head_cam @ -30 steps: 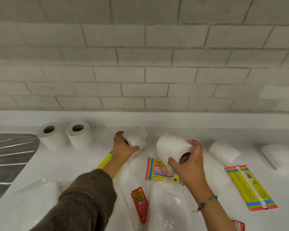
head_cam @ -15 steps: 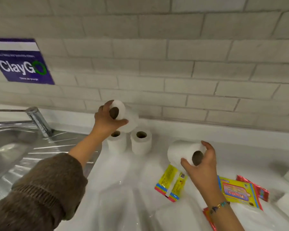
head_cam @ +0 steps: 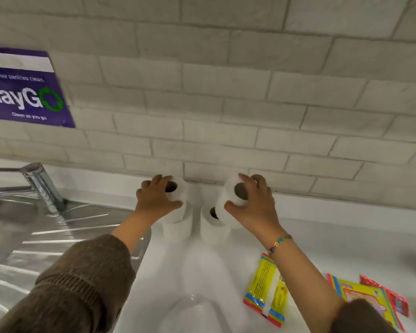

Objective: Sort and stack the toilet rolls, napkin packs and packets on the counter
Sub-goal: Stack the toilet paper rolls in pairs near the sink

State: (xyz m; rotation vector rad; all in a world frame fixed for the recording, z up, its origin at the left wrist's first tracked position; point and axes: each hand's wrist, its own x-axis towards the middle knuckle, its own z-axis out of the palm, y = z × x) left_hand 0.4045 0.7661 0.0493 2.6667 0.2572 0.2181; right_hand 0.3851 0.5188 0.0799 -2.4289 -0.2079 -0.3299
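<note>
On the white counter [head_cam: 322, 227] by the tiled wall, my left hand [head_cam: 157, 200] and right hand [head_cam: 252, 207] each grip a toilet roll [head_cam: 178, 188], stacking them onto standing rolls [head_cam: 213, 228]; next, align and release.

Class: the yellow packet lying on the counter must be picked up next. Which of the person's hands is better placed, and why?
Probably the right hand: the yellow packet lies beneath the right forearm, while the left hand is over by the sink. Both hands hold toilet rolls now.
</note>
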